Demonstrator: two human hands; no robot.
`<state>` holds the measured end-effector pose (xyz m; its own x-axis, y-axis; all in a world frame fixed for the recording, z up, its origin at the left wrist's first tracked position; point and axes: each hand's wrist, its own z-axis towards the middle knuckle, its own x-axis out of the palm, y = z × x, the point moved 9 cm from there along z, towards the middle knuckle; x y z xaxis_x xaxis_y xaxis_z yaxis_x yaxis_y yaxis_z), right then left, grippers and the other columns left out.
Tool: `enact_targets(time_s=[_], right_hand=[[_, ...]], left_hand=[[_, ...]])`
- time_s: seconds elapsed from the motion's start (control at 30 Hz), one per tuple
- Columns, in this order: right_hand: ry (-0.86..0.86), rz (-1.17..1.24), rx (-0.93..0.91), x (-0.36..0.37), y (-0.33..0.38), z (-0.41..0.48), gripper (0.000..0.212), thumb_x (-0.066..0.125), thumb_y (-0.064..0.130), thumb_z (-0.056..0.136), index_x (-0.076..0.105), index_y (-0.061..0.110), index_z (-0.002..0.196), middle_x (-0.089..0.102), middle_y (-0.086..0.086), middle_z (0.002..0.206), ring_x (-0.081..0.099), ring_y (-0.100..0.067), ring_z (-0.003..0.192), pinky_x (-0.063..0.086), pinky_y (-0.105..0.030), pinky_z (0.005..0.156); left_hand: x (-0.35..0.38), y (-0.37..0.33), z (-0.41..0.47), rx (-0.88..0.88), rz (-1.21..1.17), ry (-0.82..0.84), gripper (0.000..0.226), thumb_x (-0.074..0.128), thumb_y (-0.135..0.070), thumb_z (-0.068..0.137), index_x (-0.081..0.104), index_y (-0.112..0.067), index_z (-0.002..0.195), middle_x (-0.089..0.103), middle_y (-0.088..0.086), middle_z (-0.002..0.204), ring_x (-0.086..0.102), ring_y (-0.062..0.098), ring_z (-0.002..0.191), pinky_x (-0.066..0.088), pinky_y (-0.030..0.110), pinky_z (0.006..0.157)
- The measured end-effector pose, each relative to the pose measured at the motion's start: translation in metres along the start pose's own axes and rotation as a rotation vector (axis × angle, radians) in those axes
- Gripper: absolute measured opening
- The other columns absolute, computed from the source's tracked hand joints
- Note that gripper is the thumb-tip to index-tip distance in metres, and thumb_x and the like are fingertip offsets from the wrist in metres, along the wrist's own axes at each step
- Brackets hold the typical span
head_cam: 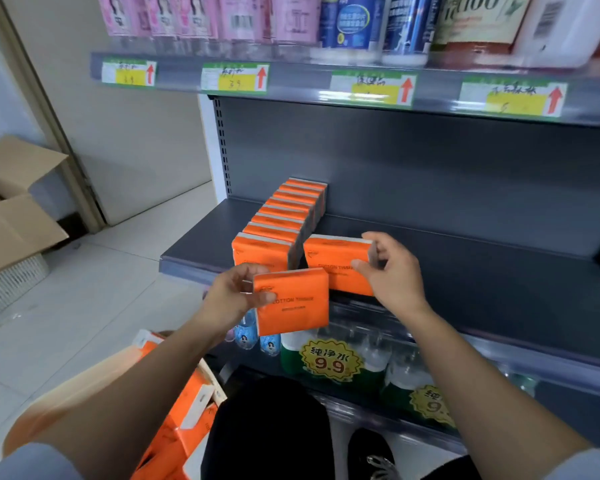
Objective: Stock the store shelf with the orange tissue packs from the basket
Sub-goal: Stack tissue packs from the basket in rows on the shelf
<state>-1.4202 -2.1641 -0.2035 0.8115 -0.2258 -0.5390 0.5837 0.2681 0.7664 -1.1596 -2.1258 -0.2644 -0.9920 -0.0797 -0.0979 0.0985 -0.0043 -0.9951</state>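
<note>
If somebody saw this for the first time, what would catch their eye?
Bright orange tissue packs: a row of packs runs front to back at the left of the grey shelf. The left hand holds a loose pack before the shelf edge, while the right hand holds a second pack right of the row. Below, yellow 9.9 stickers stand out.

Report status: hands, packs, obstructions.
Left hand grips one pack, off shelf. Right hand holds second pack at shelf front, beside the row. Nothing seen blocking.
</note>
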Motion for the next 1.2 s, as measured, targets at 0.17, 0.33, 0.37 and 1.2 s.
enact_targets(time_s=[0.17,0.33,0.37,1.2], right_hand=[[-0.045,0.001,0.093,-0.017,-0.032,0.014,0.044,0.075,0.015,0.082,0.06,0.02,0.123,0.063,-0.006,0.1,0.055,-0.014,0.09,0.041,-0.024,0.08],[-0.075,0.012,0.155,-0.02,-0.061,0.037,0.044,0.074,0.014,0.082,0.059,0.016,0.123,0.064,-0.008,0.102,0.053,-0.012,0.085,0.039,-0.022,0.078],[-0.079,0.014,0.162,-0.021,-0.066,0.042,0.044,0.074,0.014,0.082,0.059,0.015,0.124,0.064,-0.009,0.102,0.053,-0.012,0.085,0.04,-0.022,0.078],[-0.074,0.0,0.17,0.046,-0.146,0.194,0.034,0.076,0.013,0.08,0.057,0.0,0.105,0.059,-0.007,0.118,0.058,-0.025,0.107,0.043,-0.027,0.085]], left_hand=[[0.048,-0.017,0.019,0.068,0.026,0.038,0.034,0.073,0.009,0.073,0.062,-0.016,0.092,0.062,0.005,0.085,0.058,0.02,0.082,0.054,0.036,0.075],[0.082,-0.018,0.042,0.087,0.008,0.03,0.037,0.072,0.009,0.075,0.06,-0.02,0.096,0.065,0.003,0.088,0.062,0.018,0.085,0.054,0.043,0.084],[0.088,-0.016,0.047,0.09,0.001,0.021,0.038,0.072,0.008,0.076,0.06,-0.021,0.097,0.066,0.004,0.091,0.062,0.02,0.088,0.054,0.043,0.085],[0.115,-0.011,0.122,0.194,0.168,-0.127,0.041,0.075,-0.013,0.078,0.057,-0.036,0.107,0.062,0.0,0.114,0.06,0.015,0.105,0.056,0.037,0.084]])
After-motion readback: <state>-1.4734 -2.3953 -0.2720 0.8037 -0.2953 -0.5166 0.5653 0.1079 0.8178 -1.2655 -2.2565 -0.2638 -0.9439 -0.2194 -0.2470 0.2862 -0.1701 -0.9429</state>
